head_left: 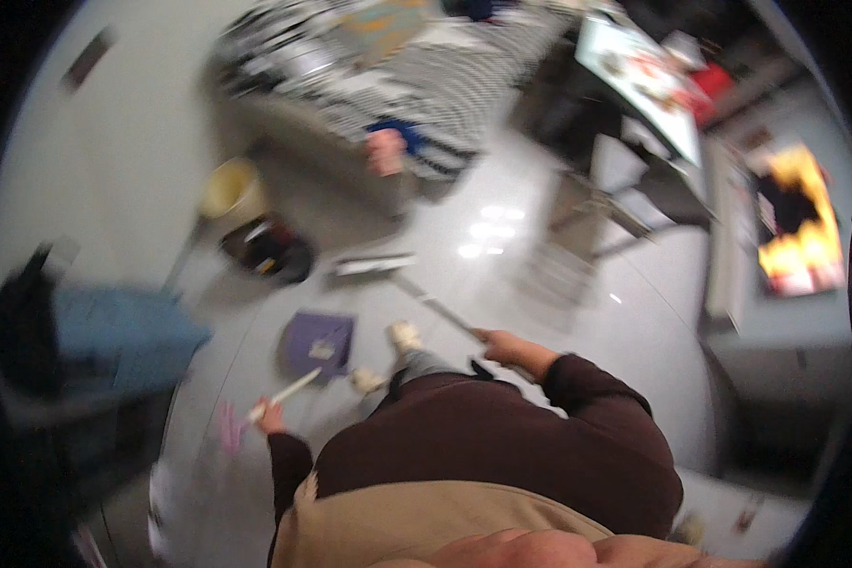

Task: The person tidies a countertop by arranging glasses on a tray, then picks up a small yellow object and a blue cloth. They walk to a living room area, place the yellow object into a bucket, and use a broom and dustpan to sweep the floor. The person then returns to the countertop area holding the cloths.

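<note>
My left hand [270, 417], low on the left, is closed round the pale handle of a purple dustpan [308, 341], whose pan is down at floor level in front of my feet. A pink piece shows at the near end of that handle. On the right, my right hand [502, 347] grips the grey pole of a long-handled broom [435, 305]. The broom's wide, flat head is on the floor ahead of my shoes, beyond the dustpan. Motion blur hides its bristles and whatever may lie in the pan.
A bed [445, 76] with striped bedding stands ahead. Left of it are a yellow bin [232, 189] and a dark bag-like object [267, 251]. A blue-draped piece [128, 336] is at far left. To the right are a chair [577, 227], a white-topped table [634, 76] and a lit screen [800, 222].
</note>
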The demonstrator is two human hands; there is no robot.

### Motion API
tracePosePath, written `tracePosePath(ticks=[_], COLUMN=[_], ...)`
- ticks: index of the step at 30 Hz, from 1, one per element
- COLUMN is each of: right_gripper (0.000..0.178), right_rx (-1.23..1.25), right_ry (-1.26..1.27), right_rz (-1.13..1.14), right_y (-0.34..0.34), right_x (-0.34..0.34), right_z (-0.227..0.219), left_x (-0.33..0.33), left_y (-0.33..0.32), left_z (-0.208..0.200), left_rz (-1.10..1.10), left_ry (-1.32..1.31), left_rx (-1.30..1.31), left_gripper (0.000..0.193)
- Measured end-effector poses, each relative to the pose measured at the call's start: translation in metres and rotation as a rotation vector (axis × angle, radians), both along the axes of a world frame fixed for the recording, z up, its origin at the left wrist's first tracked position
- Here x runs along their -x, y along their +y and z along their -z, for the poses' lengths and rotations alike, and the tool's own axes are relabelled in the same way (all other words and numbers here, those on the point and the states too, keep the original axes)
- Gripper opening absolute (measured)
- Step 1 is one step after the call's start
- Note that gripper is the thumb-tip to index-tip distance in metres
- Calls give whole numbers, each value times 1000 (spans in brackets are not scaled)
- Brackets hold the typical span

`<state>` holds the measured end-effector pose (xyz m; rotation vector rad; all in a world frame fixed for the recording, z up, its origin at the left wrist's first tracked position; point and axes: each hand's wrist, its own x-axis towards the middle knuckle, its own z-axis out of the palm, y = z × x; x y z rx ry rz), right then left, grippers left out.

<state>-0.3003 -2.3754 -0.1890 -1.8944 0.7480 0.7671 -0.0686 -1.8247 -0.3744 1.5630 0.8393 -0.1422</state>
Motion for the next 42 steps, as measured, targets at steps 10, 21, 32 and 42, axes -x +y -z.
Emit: tracePosePath(ticks=[10, 21, 32, 42], right_gripper=[64, 69, 70, 65], right_rx=[59, 79, 174, 196], right_ry=[126, 94, 50, 8], right_rz=[-76, -161, -156, -202], right_y=[-18, -31, -28, -32], right_x=[-24, -16, -1, 20], right_z=[70, 70, 67, 81], left_x=[-7, -27, -100, -146], left_y=[-39, -95, -196, -218], left_z=[-258, -333, -291, -268], left_rz=[147, 366, 972, 1061], left_ry=[-269, -593, -1101, -1029], left_rx=[-341, -546, -883, -1035], left_gripper=[21, 14, 13, 21])
